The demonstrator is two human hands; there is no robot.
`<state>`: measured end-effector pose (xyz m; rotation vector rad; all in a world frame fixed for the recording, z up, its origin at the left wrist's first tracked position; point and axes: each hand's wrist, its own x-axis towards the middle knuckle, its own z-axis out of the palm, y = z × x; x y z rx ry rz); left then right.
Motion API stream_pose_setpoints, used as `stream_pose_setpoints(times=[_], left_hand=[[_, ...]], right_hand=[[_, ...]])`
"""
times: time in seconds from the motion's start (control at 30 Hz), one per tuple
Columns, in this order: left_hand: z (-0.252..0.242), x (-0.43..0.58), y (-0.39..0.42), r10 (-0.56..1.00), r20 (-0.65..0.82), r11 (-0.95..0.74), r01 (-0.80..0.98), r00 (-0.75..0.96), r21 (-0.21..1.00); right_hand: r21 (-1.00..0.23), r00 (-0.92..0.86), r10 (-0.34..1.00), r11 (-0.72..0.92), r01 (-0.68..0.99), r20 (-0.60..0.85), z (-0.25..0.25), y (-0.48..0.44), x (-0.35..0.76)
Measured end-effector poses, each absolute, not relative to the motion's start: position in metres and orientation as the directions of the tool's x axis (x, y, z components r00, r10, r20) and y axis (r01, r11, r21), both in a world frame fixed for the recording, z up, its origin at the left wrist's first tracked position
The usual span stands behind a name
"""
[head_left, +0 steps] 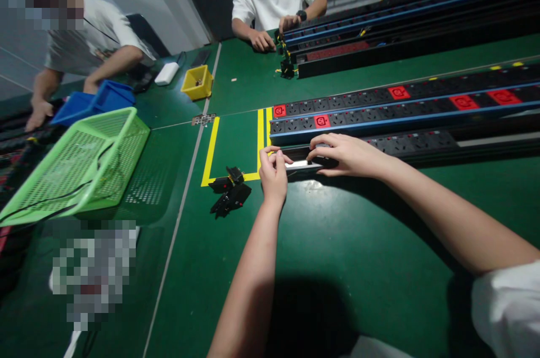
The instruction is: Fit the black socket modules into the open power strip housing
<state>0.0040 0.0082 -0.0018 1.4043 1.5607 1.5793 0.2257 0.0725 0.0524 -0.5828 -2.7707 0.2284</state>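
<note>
Head view: left hand (273, 173) and right hand (341, 153) close together, both pinching the near power strip's (415, 147) left end | loose black parts (230, 195) at 9 o'clock of left hand | green basket (80, 164) farther at 9 | co-worker's hands (270, 34) at 12, on the far strips (379, 31).

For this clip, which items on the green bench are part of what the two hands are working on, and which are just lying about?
In hand:
- left hand and right hand, both on the end of the nearest black power strip

Lying about:
- loose black parts
- green basket
- yellow bin
- blue bins
- white box
</note>
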Motion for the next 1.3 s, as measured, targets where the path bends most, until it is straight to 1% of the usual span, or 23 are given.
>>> stream_pose_setpoints(times=[0.13, 0.23, 0.3, 0.37, 0.4, 0.43, 0.5, 0.53, 0.57, 0.63, 0.7, 0.73, 0.8, 0.9, 1.13, 1.3], left_hand=[[-0.001, 0.004, 0.008, 0.888, 0.313, -0.214, 0.3, -0.337, 0.93], [0.005, 0.002, 0.008, 0.887, 0.303, -0.191, 0.321, -0.349, 0.928], [0.016, -0.003, 0.007, 0.882, 0.304, -0.165, 0.368, -0.361, 0.915], [0.034, -0.012, 0.005, 0.88, 0.308, -0.105, 0.484, -0.362, 0.869], [0.044, -0.017, 0.002, 0.886, 0.296, -0.043, 0.573, -0.356, 0.818], [0.054, -0.024, -0.001, 0.887, 0.298, 0.028, 0.683, -0.354, 0.73], [0.072, -0.038, -0.008, 0.902, 0.27, 0.164, 0.846, -0.337, 0.507], [0.079, -0.046, -0.012, 0.909, 0.232, 0.233, 0.884, -0.346, 0.405], [0.085, -0.053, -0.016, 0.913, 0.165, 0.309, 0.895, -0.374, 0.322], [0.091, -0.068, -0.023, 0.887, 0.008, 0.451, 0.87, -0.462, 0.2], [0.092, -0.081, -0.027, 0.84, -0.118, 0.542, 0.833, -0.53, 0.115], [0.091, -0.086, -0.028, 0.817, -0.167, 0.57, 0.816, -0.552, 0.094], [0.088, -0.096, -0.028, 0.79, -0.25, 0.596, 0.798, -0.56, 0.095], [0.08, -0.106, -0.025, 0.808, -0.323, 0.556, 0.819, -0.493, 0.142], [0.069, -0.109, -0.021, 0.875, -0.272, 0.451, 0.879, -0.401, 0.153], [0.074, -0.101, -0.022, 0.884, -0.225, 0.442, 0.888, -0.409, 0.124]], right_hand=[[-0.268, -0.852, 0.463, 0.877, 0.399, 0.246, 0.056, 0.07, 0.227], [-0.269, -0.835, 0.502, 0.856, 0.442, 0.227, 0.056, 0.069, 0.227], [-0.263, -0.827, 0.519, 0.846, 0.463, 0.215, 0.055, 0.069, 0.228], [-0.259, -0.824, 0.527, 0.842, 0.473, 0.209, 0.055, 0.069, 0.228], [-0.26, -0.823, 0.529, 0.841, 0.475, 0.208, 0.055, 0.069, 0.228], [-0.263, -0.823, 0.529, 0.84, 0.474, 0.208, 0.055, 0.068, 0.228], [-0.27, -0.822, 0.531, 0.838, 0.474, 0.207, 0.056, 0.068, 0.228], [-0.273, -0.821, 0.533, 0.837, 0.475, 0.206, 0.056, 0.068, 0.228], [-0.275, -0.82, 0.535, 0.835, 0.476, 0.205, 0.056, 0.067, 0.227], [-0.275, -0.818, 0.538, 0.834, 0.479, 0.206, 0.056, 0.067, 0.228], [-0.272, -0.817, 0.538, 0.834, 0.479, 0.209, 0.055, 0.067, 0.228], [-0.272, -0.817, 0.537, 0.835, 0.479, 0.209, 0.055, 0.068, 0.228], [-0.276, -0.817, 0.538, 0.834, 0.479, 0.207, 0.054, 0.068, 0.228], [-0.279, -0.816, 0.54, 0.832, 0.48, 0.205, 0.054, 0.068, 0.228], [-0.288, -0.816, 0.538, 0.832, 0.474, 0.21, 0.057, 0.067, 0.228], [-0.27, -0.82, 0.531, 0.839, 0.473, 0.213, 0.056, 0.067, 0.228]])
